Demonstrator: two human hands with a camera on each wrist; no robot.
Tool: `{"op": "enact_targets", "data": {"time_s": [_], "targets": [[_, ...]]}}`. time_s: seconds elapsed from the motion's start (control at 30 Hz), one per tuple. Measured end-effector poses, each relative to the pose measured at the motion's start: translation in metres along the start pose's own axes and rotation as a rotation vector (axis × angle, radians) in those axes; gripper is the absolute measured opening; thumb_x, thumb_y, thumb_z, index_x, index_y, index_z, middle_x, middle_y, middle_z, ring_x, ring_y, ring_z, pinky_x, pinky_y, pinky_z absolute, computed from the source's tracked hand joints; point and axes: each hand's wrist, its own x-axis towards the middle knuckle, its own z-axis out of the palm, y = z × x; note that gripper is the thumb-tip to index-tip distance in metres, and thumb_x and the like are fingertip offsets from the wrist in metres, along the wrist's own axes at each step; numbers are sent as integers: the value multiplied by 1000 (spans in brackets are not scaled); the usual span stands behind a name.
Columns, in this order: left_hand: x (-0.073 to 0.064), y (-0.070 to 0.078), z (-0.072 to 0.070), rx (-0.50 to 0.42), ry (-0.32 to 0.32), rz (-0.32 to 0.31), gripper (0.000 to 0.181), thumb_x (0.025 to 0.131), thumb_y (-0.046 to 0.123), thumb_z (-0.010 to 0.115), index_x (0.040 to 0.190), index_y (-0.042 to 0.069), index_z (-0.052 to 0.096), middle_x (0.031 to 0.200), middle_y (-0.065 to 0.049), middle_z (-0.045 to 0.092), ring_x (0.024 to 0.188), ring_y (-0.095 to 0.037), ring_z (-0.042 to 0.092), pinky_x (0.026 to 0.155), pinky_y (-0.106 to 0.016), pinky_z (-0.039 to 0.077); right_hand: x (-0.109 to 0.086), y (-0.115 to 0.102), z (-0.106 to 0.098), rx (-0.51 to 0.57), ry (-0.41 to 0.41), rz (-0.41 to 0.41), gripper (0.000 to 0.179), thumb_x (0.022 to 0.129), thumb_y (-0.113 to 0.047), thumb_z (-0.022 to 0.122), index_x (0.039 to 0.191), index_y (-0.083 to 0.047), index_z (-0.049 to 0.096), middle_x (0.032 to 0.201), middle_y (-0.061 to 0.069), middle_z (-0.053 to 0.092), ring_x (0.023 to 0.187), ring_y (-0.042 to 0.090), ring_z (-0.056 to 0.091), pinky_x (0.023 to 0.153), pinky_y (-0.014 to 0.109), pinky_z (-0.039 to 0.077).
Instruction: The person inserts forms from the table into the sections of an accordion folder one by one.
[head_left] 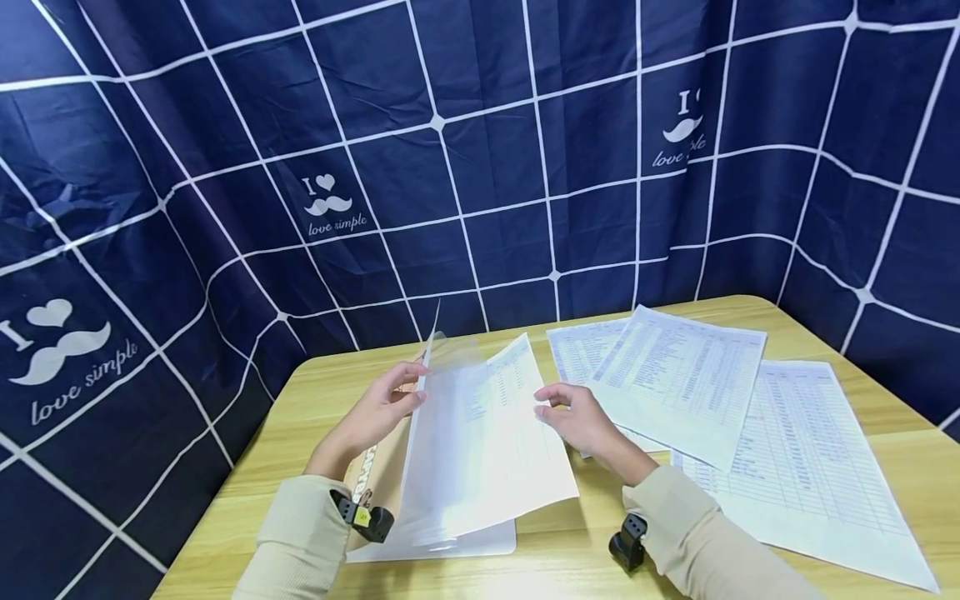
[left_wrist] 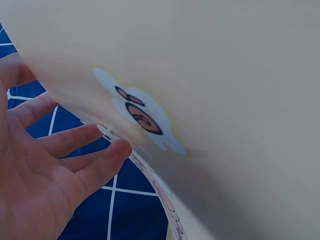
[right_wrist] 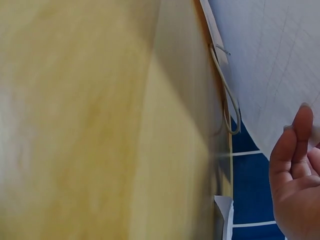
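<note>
A folder [head_left: 386, 475] with a tan printed cover and clear plastic flap [head_left: 457, 354] stands partly opened on the table. My left hand [head_left: 375, 414] pinches the folder's upper left edge between thumb and fingers. In the left wrist view the cover's cartoon print [left_wrist: 142, 117] lies beside that hand [left_wrist: 65, 160]. A printed sheet [head_left: 528, 433] sits partly behind the clear plastic, its right side curling outward. My right hand [head_left: 588, 423] pinches the sheet's right edge; in the right wrist view its fingertips [right_wrist: 304, 117] are bent against the paper [right_wrist: 265, 65].
Several printed sheets [head_left: 686, 367] overlap on the right of the wooden table [head_left: 300, 425], the nearest [head_left: 810, 467] reaching toward the front edge. Behind the table hangs a dark blue curtain [head_left: 495, 167] with white lines. A thin cable loop [right_wrist: 227, 92] shows in the right wrist view.
</note>
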Motion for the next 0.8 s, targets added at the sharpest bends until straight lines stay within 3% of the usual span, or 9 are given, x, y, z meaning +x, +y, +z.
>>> {"op": "enact_targets", "data": {"time_s": [0.17, 0.23, 0.37, 0.5, 0.6, 0.7, 0.8], "targets": [[0, 2, 0, -2, -2, -6, 37, 94, 13, 52, 129, 7, 47, 141, -18, 42, 115, -38, 55, 92, -45, 49, 0, 0, 1, -11, -20, 1, 28, 91, -7, 54, 118, -6, 63, 124, 17, 59, 120, 31, 49, 92, 40, 47], [0, 3, 0, -3, -3, -3, 37, 94, 12, 52, 129, 6, 46, 141, -19, 41, 115, -38, 55, 92, -44, 50, -1, -1, 2, -8, -33, 6, 31, 91, -3, 50, 119, -5, 62, 126, 18, 57, 113, 31, 54, 76, 34, 51], [0, 2, 0, -9, -8, 1, 37, 94, 12, 51, 129, 4, 46, 141, -20, 41, 115, -38, 55, 92, -44, 49, -2, -1, 3, 2, -58, 15, 36, 89, 1, 46, 122, -4, 61, 129, 19, 55, 110, 29, 53, 57, 24, 43], [0, 2, 0, -16, -14, 1, 37, 94, 12, 51, 130, 4, 45, 142, -20, 40, 116, -39, 54, 93, -45, 49, -2, -1, 4, 4, -85, -3, 38, 89, 3, 44, 124, -2, 59, 130, 19, 55, 119, 30, 49, 69, 24, 45], [0, 2, 0, -14, -17, -1, 37, 94, 13, 51, 130, 4, 45, 143, -19, 39, 117, -39, 54, 93, -45, 49, -3, -1, 4, 19, -104, -8, 40, 88, 4, 43, 125, -1, 57, 132, 20, 53, 119, 31, 48, 68, 24, 46], [0, 2, 0, -8, -18, -4, 37, 94, 13, 51, 130, 5, 45, 143, -19, 39, 117, -38, 54, 93, -45, 49, -4, -2, 5, 33, -117, -1, 42, 87, 5, 43, 126, 0, 56, 133, 21, 51, 113, 28, 50, 58, 23, 45], [0, 2, 0, -8, -18, -5, 37, 94, 13, 51, 130, 5, 45, 143, -19, 39, 116, -38, 54, 93, -44, 49, -4, -3, 7, 49, -128, 15, 44, 87, 6, 42, 128, -1, 55, 134, 23, 49, 92, 22, 56, 52, 23, 44]]}}
